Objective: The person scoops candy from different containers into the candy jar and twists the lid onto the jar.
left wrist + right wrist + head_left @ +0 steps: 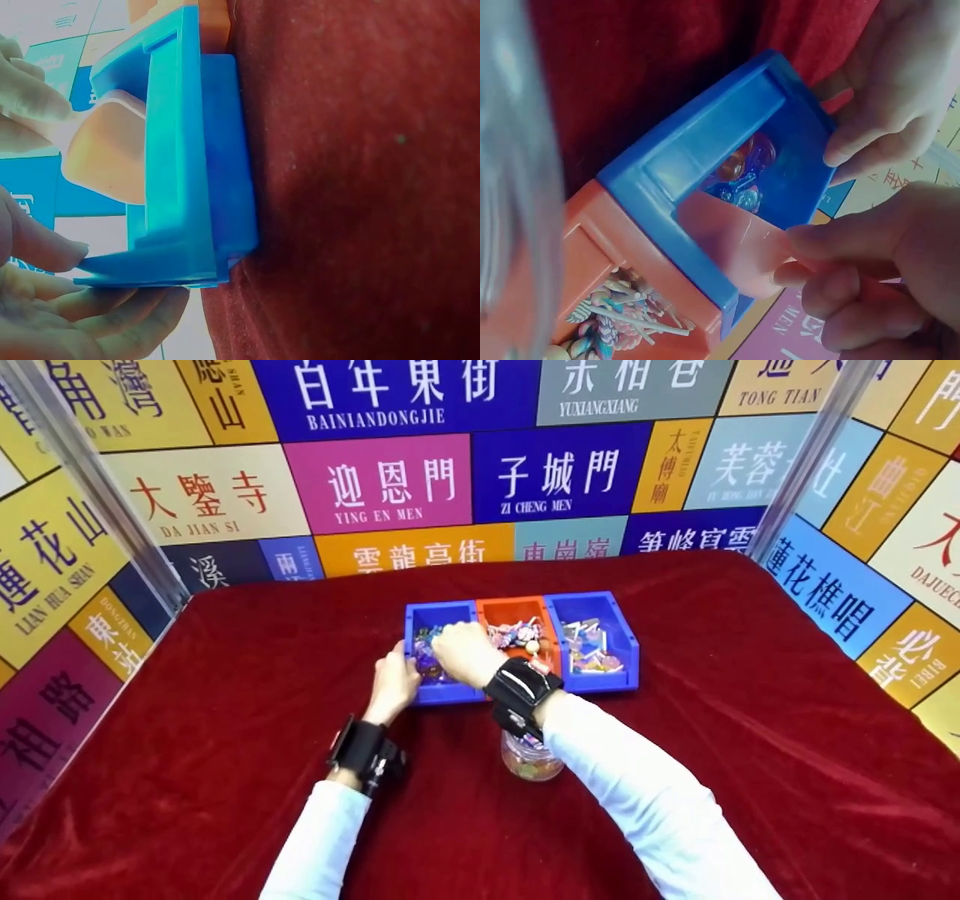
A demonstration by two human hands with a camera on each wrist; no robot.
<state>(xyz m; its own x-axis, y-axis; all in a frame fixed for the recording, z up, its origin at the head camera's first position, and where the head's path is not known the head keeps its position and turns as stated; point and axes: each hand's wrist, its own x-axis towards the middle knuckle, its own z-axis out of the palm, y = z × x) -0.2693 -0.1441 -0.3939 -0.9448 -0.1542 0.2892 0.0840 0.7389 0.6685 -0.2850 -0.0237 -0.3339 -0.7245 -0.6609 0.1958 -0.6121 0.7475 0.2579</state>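
My left hand (394,684) grips the side wall of the left blue bin (450,695), thumb inside and fingers outside. Inside that bin lie shiny, see-through purple, amber and blue pieces (744,169). My right hand (466,652) reaches over the bin and pinches the handle of a pink scoop (731,232). The scoop's broad blade (109,150) dips into the bin behind its front wall; its leading edge is hidden in the left wrist view.
An orange bin (514,606) of striped lollipops adjoins it, then another blue bin (600,682) with stick-shaped and colourful pieces. Below my right wrist stands a clear jar (532,765) with colourful contents, partly covered. Red cloth (262,697) covers the table; lettered panels stand behind.
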